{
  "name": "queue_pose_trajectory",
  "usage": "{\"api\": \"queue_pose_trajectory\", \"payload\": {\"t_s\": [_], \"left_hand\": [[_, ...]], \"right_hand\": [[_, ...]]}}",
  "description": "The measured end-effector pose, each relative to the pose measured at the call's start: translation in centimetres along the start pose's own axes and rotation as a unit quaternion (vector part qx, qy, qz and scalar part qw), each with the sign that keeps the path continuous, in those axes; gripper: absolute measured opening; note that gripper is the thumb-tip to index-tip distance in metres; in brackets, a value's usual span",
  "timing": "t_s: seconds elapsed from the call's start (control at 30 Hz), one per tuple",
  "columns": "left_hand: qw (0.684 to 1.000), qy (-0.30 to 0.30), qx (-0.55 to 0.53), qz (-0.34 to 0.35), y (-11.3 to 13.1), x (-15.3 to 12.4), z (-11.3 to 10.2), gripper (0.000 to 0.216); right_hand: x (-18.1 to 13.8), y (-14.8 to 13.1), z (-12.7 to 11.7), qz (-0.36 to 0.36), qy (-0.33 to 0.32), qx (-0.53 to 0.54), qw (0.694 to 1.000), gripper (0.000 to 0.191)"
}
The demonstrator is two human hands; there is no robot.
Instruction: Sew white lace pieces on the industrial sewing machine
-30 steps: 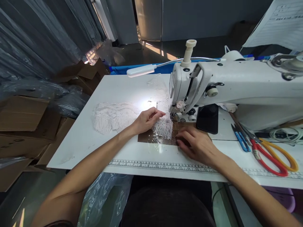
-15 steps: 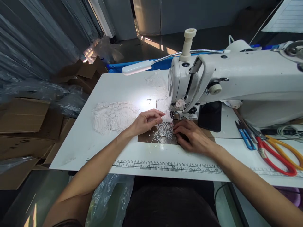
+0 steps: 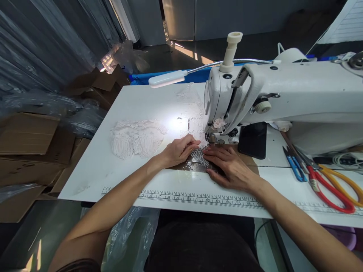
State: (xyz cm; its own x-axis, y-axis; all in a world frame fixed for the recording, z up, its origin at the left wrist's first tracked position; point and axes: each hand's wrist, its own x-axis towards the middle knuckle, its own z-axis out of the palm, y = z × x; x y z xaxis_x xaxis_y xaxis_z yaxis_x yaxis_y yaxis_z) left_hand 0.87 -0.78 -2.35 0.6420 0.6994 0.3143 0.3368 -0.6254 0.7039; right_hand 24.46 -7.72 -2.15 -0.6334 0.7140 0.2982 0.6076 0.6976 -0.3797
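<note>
A strip of white lace (image 3: 199, 158) lies at the needle of the white sewing machine (image 3: 218, 102), running from the back of the table toward me. My left hand (image 3: 181, 150) pinches the lace's left edge just in front of the presser foot, thumb against fingers. My right hand (image 3: 228, 166) rests palm down with fingers stretched out, its fingertips touching the lace's right edge. Beneath both hands is a brown plate (image 3: 195, 167) dotted with white scraps. To the left lies a separate pile of fringed white lace (image 3: 138, 139).
A black phone (image 3: 253, 140) lies right of the needle. Blue-handled snips (image 3: 295, 166) and red-handled scissors (image 3: 329, 189) are farther right. A lamp (image 3: 167, 79) reaches over the table. A printed ruler (image 3: 198, 198) follows the front edge. Cardboard boxes (image 3: 28, 136) stand at left.
My left hand has come down and nearer, now pinching the lace before the needle. My right hand's fingers have straightened from a curl and lie flatter. The view has shifted slightly.
</note>
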Motion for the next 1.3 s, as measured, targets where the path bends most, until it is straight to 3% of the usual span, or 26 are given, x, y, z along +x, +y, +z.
{"api": "queue_pose_trajectory", "payload": {"t_s": [0.3,0.47,0.67,0.77,0.87,1.1,1.3], "left_hand": [[0.981,-0.017,0.129,0.142,0.8,-0.1,0.5,0.013],[0.971,-0.03,0.17,0.165,0.5,-0.2,0.3,0.014],[0.969,-0.039,0.172,0.173,0.4,-0.2,0.0,0.016],[0.965,-0.029,0.185,0.183,0.6,-0.2,0.1,0.017],[0.964,-0.014,0.189,0.186,1.0,-0.2,0.2,0.016],[0.96,0.012,0.203,0.194,1.4,-0.1,0.8,0.019],[0.958,0.022,0.225,0.177,1.5,0.0,1.3,0.02]], "right_hand": [[-0.2,0.3,-0.1,-0.019,0.011,-0.01,1.0,0.034],[-0.5,0.0,-0.2,-0.012,0.007,0.025,1.0,0.032],[0.4,1.2,-2.2,0.115,0.056,0.183,0.975,0.02],[1.3,2.2,-3.1,0.159,0.024,0.131,0.978,0.023],[1.6,2.8,-2.6,0.128,-0.001,0.092,0.988,0.03],[0.5,3.0,0.4,0.047,0.051,-0.027,0.997,0.036],[0.5,2.9,0.3,0.078,0.07,0.014,0.994,0.036]]}}
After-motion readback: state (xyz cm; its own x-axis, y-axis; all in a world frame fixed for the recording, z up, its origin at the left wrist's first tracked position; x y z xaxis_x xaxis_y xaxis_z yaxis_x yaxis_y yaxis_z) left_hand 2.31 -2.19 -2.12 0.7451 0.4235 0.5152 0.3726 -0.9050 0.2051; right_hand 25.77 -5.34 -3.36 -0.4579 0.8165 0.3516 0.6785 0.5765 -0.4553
